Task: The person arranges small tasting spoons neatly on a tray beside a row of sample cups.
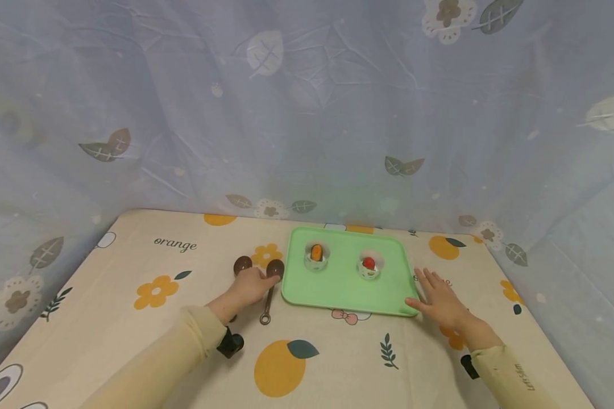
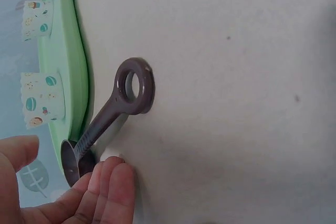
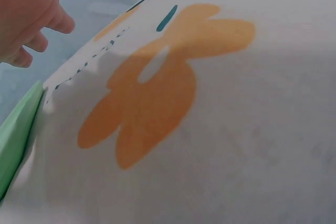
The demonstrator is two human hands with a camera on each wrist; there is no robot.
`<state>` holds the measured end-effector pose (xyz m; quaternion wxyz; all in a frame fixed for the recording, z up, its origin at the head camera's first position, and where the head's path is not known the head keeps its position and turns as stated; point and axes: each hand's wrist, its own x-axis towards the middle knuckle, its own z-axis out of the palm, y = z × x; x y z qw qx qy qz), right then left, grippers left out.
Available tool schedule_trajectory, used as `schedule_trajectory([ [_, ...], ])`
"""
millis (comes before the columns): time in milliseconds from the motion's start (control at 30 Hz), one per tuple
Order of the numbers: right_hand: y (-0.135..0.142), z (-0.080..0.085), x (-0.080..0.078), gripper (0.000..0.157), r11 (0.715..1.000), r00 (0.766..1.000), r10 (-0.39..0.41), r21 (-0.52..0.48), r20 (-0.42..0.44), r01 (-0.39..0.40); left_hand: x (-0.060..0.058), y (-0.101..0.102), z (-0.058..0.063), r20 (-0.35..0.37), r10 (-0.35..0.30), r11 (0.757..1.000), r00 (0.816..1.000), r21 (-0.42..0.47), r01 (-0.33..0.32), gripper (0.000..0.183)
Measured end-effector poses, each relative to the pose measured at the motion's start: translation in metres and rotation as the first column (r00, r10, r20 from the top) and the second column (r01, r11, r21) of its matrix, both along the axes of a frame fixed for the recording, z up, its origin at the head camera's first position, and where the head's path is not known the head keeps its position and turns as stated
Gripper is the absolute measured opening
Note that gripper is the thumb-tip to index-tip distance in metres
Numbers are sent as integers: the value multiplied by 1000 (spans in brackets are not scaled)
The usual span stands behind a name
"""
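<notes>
The right spoon (image 1: 274, 268) lies on the cloth (image 1: 348, 363), just beside the left edge of the green tray (image 1: 345, 294). Its bowl is at the far end and its ring is nearer the person. The left spoon (image 1: 243, 264) is close by, with most of its handle behind the left hand (image 1: 247, 286). If that hand closes too wide, it could catch both spoons, since they sit so near. A push to the right could knock the right spoon into the tray. A hard bump there could tip the small cups, the left cup (image 1: 316, 265) with its orange bit (image 1: 316, 252) or the right cup (image 1: 368, 275) with its red bit (image 1: 369, 263). The right hand (image 1: 440, 301) could also nudge the tray, because its thumb is right at the near right corner. Whether it touches is hard to tell.

The left hand reaches in low from the side. In its wrist view, the thumb is well apart from the fingers, with the right spoon's bowl showing in the gap, so it looks like a loose, wide hand with nothing gripped. The right hand is palm down, fingers spread and pointing away, holding nothing.
</notes>
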<state>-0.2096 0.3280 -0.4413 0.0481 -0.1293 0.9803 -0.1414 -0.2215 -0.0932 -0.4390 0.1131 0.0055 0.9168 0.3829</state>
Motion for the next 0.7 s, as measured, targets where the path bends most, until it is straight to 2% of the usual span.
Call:
schedule_trajectory([
  [267,1,-7,0,87,1000,999,-5,-6,36,5,3,5,3,-39,-1,1000,999,-2,1,47],
  [700,-3,-9,2,90,1000,998,4,23,59,-6,0,7,-2,-57,23,998,998,-63,-26,39],
])
